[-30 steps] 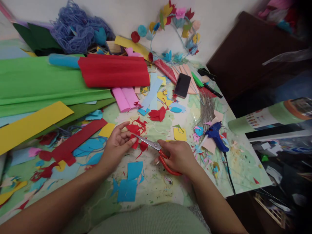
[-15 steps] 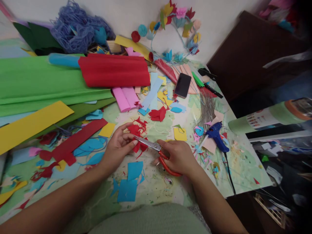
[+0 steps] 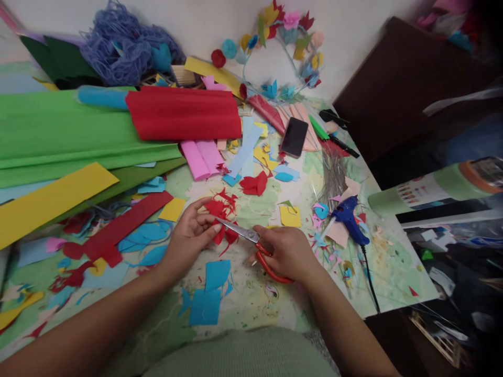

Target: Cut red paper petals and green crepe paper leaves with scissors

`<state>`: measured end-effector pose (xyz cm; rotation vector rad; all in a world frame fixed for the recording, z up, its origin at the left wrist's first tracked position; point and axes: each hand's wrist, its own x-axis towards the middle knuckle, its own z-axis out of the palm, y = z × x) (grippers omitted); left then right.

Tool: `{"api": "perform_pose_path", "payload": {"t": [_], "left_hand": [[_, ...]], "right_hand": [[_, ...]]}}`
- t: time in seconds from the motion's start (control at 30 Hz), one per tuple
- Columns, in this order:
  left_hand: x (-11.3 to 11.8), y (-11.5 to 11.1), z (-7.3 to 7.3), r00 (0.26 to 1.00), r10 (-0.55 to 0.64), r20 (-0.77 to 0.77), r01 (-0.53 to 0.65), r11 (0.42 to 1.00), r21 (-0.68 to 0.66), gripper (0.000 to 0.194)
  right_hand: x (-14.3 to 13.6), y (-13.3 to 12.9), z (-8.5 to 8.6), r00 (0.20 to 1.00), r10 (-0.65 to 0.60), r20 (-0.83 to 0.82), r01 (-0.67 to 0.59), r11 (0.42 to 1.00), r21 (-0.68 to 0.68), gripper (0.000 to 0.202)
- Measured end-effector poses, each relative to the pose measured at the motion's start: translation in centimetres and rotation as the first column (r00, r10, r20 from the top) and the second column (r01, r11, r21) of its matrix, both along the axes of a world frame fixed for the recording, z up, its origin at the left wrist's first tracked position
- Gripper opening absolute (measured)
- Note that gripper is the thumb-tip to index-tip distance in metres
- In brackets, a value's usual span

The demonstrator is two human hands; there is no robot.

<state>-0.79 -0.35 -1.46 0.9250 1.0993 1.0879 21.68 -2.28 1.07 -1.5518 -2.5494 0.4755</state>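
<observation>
In the head view, the right hand [image 3: 288, 254] was wrapped around the loops of the red-handled scissors [image 3: 251, 235], blades pointing left beyond the grip, tips at the left hand's [image 3: 190, 233] fingertips. Its thumb and fingers curled near each other; whether they pinched any red paper scraps [image 3: 215, 208] just beyond, I could not tell.

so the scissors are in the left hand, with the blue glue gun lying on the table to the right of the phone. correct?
Wrong hand: the head view shows the scissors in the right hand; the left hand is near the blade tips. The blue glue gun does lie on the table, right of the phone.
</observation>
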Motion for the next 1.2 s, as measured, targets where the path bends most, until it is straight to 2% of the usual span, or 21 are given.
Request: {"api": "perform_pose_path", "payload": {"t": [0.2,0.37,0.5,0.63,0.7,0.8,0.93,1.07,1.2], "left_hand": [[0.1,0.2,0.1,1.000,0.015,0.016,-0.015,1.000,-0.003,0.064],[0.1,0.1,0.2,0.999,-0.002,-0.041,0.002,1.000,-0.006,0.065],[0.3,-0.4,-0.1,0.991,-0.076,-0.106,0.077,0.997,0.007,0.075],[0.8,-0.8,-0.1,0.972,-0.212,-0.099,0.213,0.977,0.000,0.078],[0.9,-0.9,0.1,0.964,-0.231,-0.131,0.235,0.972,0.018,0.073],[1.1,-1.1,0.5,0.959,-0.173,-0.224,0.202,0.973,0.113,0.066],[1.1,-1.3,0.9,0.958,-0.233,-0.169,0.253,0.961,0.112,0.068],[1.0,-1.3,0.7,0.966,-0.196,-0.168,0.215,0.972,0.098,0.058],[0.9,-1.3,0.5,0.984,-0.155,-0.086,0.159,0.986,0.049,0.069]], "right_hand": [[0.0,0.0,0.0,1.000,-0.008,-0.012,0.008,1.000,0.000,0.049],[0.1,0.0,-0.2,0.995,-0.079,-0.064,0.080,0.997,0.022,0.047],[-0.7,-0.1,-0.1,0.940,-0.143,-0.308,0.143,0.990,-0.023,0.047],[-2.8,-0.2,0.0,0.852,-0.148,-0.502,0.129,0.989,-0.073,0.048],[-3.8,-0.1,-0.1,0.850,-0.098,-0.517,0.098,0.995,-0.027,0.049],[-4.7,0.0,-0.4,0.867,-0.013,-0.499,0.036,0.999,0.036,0.048],[-4.9,-0.2,-0.6,0.870,0.036,-0.493,0.010,0.996,0.091,0.045],[-4.6,-0.4,-1.0,0.852,-0.008,-0.523,0.063,0.994,0.087,0.047],[-4.2,-0.6,-1.4,0.847,-0.093,-0.524,0.121,0.993,0.018,0.047]]}}
